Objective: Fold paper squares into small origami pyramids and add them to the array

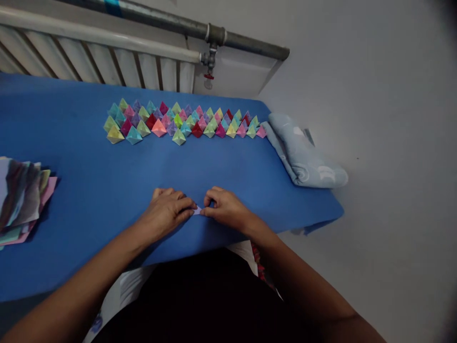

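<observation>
A small piece of pale lilac folded paper point(197, 210) lies on the blue tabletop close to its front edge, mostly covered by my fingers. My left hand point(167, 208) is closed on the paper's left side, its fingertips pressing it down. On the other side, my right hand point(224, 207) pinches the paper's right end with thumb and bent fingers. The exact folds are too small to make out. Beyond my hands stand rows of folded paper shapes point(159, 127), pointed and diamond-like, in many colours.
A stack of coloured paper sheets point(24, 195) lies at the left. A folded light blue blanket point(300, 152) rests at the table's right end. Behind the blue table point(89, 181) are a white radiator point(100, 55) and a grey pipe point(167, 20); a wall rises on the right.
</observation>
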Motion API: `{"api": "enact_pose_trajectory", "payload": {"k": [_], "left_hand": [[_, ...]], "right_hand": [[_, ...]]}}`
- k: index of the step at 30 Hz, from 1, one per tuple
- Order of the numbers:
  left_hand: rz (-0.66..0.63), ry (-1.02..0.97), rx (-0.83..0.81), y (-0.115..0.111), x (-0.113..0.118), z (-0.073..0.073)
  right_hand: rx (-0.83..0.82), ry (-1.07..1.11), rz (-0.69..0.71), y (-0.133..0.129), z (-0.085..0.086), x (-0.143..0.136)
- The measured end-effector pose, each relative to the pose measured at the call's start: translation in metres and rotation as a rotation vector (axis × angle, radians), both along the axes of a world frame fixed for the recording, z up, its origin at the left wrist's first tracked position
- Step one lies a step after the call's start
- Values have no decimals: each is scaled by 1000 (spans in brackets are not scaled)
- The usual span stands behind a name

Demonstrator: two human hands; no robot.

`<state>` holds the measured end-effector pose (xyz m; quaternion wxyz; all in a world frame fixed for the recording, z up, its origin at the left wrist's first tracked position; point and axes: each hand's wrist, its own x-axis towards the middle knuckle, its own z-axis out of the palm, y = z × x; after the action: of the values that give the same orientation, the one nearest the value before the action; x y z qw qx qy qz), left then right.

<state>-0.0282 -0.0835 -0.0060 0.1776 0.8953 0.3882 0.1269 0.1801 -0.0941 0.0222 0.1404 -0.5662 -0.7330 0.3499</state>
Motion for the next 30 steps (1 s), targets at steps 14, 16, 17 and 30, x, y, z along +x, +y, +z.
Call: {"api": "enact_pose_trajectory", "payload": {"k": [14, 16, 17, 30], "left_hand": [[-55, -79, 72, -1, -4, -8], [-56, -85, 81, -1, -4, -9], [-53, -89, 81, -2, -4, -10], [-21, -179, 119, -5, -2, -22]], "right_hand": [[-58, 55, 41, 5, 1, 6], [-29, 52, 55, 4, 0, 6], [-12, 43, 55, 4, -1, 6], [43, -124, -47, -7, 1, -7]]}}
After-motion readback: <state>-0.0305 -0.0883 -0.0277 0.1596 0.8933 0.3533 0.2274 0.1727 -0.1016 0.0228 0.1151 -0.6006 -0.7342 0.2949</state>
